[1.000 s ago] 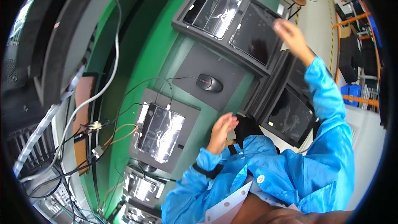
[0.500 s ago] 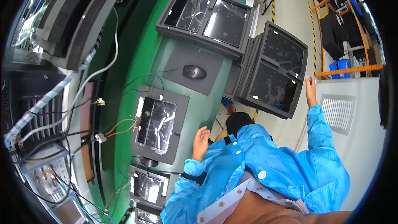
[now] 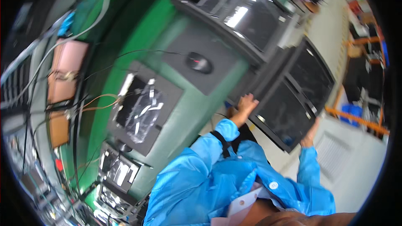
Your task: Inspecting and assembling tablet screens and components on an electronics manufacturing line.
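Observation:
A black foam tray (image 3: 289,84) with two dark glossy screen panels lies on top of a stack of similar trays to my right. At its near left corner is my left hand (image 3: 246,108), fingers apart and slightly bent, close against the edge. My right hand (image 3: 310,135) is against the tray's right side; its fingers are blurred and partly lost along the edge, so its grip is unclear. The stacked trays (image 3: 263,76) show beneath and to the left. Both my arms wear blue sleeves.
On the green bench (image 3: 184,111) lie a black mouse (image 3: 199,62) on a grey mat (image 3: 178,46), and a film-covered panel (image 3: 142,109) on a dark pad. Another two-panel tray (image 3: 234,10) sits at the far end. Cables (image 3: 100,100) cross the left side. An orange-framed rack (image 3: 364,123) stands right.
My view has turned and shifted. My left hand has moved from beside the bench to the tray's left corner, and my right hand has come against its right side.

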A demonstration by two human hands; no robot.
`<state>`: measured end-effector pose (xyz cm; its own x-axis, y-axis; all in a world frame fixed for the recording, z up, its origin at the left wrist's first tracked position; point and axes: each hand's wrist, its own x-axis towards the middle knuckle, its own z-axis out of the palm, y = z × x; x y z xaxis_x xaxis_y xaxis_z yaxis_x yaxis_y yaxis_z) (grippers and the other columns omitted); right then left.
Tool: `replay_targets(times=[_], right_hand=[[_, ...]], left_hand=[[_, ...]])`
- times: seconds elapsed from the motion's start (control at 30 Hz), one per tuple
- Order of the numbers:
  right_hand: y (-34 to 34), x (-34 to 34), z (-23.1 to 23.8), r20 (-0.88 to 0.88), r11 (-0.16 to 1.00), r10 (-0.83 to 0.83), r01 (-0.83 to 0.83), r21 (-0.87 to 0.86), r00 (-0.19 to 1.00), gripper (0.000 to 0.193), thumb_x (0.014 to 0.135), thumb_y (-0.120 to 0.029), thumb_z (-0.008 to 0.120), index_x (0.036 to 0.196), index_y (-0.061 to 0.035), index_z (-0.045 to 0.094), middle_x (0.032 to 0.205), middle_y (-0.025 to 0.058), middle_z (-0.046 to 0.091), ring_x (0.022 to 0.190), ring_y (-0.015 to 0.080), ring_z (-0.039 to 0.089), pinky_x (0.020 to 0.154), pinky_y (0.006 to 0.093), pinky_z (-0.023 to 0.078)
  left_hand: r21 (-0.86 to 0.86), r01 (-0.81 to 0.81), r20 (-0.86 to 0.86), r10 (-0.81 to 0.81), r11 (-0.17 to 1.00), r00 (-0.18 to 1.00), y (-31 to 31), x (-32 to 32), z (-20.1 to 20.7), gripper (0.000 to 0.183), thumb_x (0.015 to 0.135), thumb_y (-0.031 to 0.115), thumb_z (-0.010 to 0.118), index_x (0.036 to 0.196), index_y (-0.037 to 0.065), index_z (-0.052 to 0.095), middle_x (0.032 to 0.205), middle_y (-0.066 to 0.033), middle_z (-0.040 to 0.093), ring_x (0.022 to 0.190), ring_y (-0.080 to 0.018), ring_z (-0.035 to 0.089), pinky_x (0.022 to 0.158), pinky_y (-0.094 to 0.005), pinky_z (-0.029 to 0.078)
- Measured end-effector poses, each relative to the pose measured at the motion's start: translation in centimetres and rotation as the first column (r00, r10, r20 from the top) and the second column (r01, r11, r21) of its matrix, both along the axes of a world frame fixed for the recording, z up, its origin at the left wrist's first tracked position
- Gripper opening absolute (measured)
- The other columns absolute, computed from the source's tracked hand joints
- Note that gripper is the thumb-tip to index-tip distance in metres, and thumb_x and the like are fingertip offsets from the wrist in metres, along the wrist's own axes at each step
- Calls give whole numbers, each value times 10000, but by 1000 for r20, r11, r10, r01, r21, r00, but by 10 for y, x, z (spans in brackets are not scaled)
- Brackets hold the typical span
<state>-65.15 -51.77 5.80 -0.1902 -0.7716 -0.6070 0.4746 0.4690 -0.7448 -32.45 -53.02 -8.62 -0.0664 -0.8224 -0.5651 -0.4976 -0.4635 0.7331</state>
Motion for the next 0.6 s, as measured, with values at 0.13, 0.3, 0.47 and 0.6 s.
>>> replay_targets(times=[0.13,0.3,0.47,0.6], right_hand=[[-1,-18,14,30,990,-102,99,100,994,622,1012,-561,480,1432,-104,515,1379,90,600,1233,276,583,1091,414,444],[-27,44,73,-670,847,-269,-162,-507,692,517,1082,-390,391,1402,1,504,1360,149,577,1276,254,540,1134,373,370],[62,236,62,-830,135,121,-837,-530,545,252,968,-223,566,980,1,681,989,138,676,937,224,641,812,365,508],[120,378,-4,-858,-596,-4,-690,-410,514,173,742,-77,748,903,-46,695,874,101,690,681,293,645,626,380,523]], left_hand=[[-688,49,-93,-155,724,983,44,-8,-52,568,942,362,613,1366,-3,512,1499,-247,412,1389,-414,393,1165,-470,307],[5,-450,-574,370,893,730,89,38,39,528,1017,292,596,1421,-20,458,1439,-198,512,1359,-277,477,1141,-386,364],[-297,-396,-583,163,869,796,194,119,98,364,1026,205,586,1324,-2,554,1200,-139,683,1166,-217,631,1005,-355,486],[-733,-417,-181,437,538,881,286,166,99,298,919,74,632,1207,-1,627,1095,-168,689,1033,-305,675,910,-376,522]])
